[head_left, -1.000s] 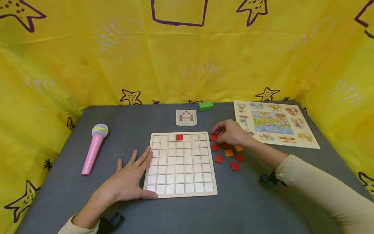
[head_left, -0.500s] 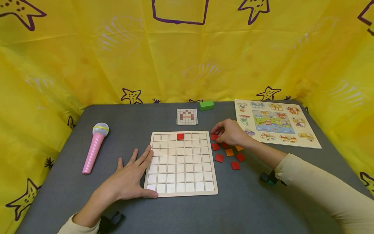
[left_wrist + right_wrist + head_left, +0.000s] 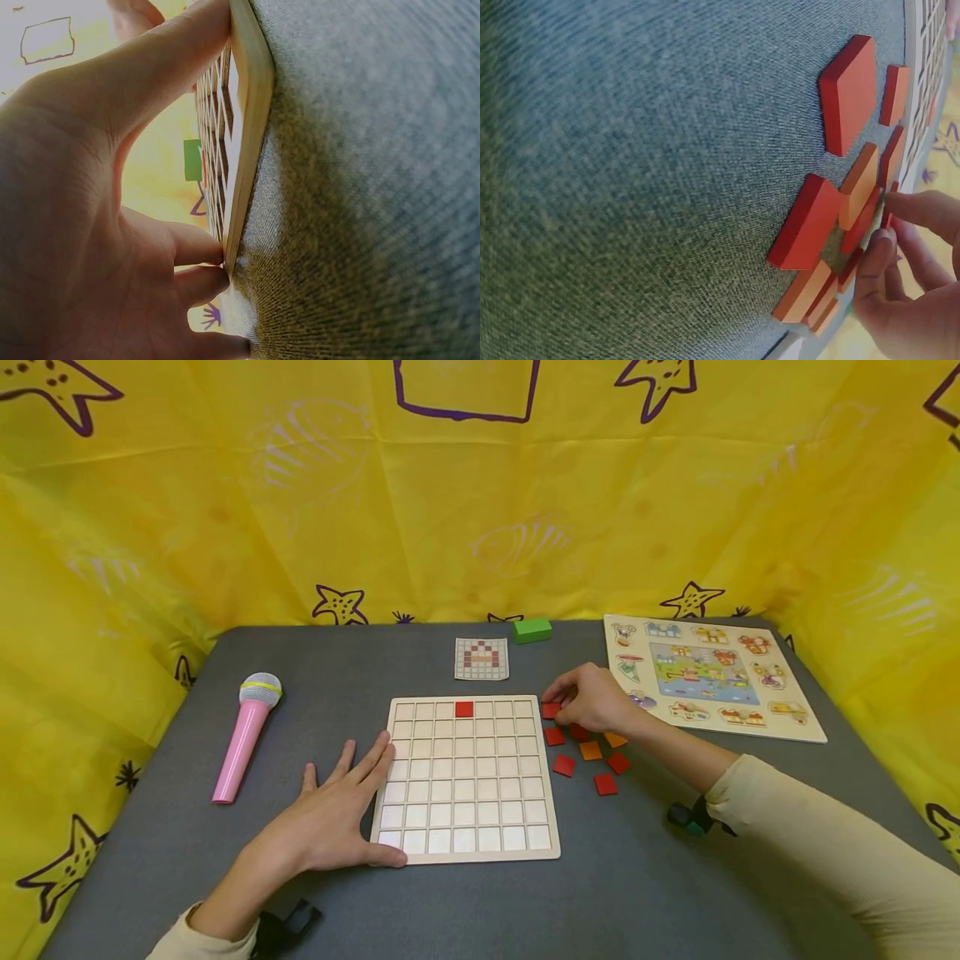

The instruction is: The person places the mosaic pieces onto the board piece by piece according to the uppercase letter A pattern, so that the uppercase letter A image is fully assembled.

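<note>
A pale wooden grid board [image 3: 555, 827] lies flat, with one red tile [image 3: 464, 709] set in its top row. My left hand [image 3: 330, 822] is spread at the board's left side. Its thumb rests on the near left corner and its fingertips touch the left edge, as the left wrist view also shows. Right of the board, my right hand [image 3: 592, 700] pinches a red square tile [image 3: 551, 711] between thumb and fingers, low at the table. Several loose red tiles [image 3: 564, 766] and orange tiles [image 3: 590, 750] lie around that hand, some partly hidden under it.
Behind the board lies a small pattern card [image 3: 482, 660], with a green block [image 3: 532, 630] beside it. A picture puzzle board [image 3: 780, 727] sits at the back right. On the left lies a pink toy microphone [image 3: 243, 743]. Yellow cloth hangs around the grey table [image 3: 465, 910].
</note>
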`<state>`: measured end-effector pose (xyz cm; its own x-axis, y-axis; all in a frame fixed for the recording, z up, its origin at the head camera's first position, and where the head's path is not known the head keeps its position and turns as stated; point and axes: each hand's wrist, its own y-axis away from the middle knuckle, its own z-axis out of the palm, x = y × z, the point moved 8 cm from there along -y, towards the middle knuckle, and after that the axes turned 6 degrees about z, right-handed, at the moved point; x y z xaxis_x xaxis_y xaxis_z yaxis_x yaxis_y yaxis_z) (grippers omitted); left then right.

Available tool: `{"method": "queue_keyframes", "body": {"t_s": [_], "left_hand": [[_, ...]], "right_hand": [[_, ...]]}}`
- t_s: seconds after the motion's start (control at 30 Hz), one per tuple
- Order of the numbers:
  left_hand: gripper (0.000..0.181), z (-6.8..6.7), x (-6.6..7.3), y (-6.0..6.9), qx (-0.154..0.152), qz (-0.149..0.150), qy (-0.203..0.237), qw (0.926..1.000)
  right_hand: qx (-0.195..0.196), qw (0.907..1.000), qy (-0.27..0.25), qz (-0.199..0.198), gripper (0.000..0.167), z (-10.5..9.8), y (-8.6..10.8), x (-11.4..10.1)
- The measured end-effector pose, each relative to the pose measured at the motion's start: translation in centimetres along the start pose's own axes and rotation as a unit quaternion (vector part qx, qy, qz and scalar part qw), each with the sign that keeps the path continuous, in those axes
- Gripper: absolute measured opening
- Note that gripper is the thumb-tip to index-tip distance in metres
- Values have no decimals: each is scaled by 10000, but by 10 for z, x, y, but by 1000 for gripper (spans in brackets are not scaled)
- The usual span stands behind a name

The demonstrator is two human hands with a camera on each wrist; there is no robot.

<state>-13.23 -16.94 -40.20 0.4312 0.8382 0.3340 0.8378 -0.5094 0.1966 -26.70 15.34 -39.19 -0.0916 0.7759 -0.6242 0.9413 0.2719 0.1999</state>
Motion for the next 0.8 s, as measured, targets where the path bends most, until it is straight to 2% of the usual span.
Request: {"method": "queue_keyframes", "body": {"t_s": [0.5,0.8], "left_hand": [[140,0,1,0,9,3,-15,10000],[139,-1,2,1,19,0,-20,10000]], "right_hand": [[-133,9975,-571,396,28,-4,1,-1],[-211,9955,-826,410,28,-2,0,-8]]}}
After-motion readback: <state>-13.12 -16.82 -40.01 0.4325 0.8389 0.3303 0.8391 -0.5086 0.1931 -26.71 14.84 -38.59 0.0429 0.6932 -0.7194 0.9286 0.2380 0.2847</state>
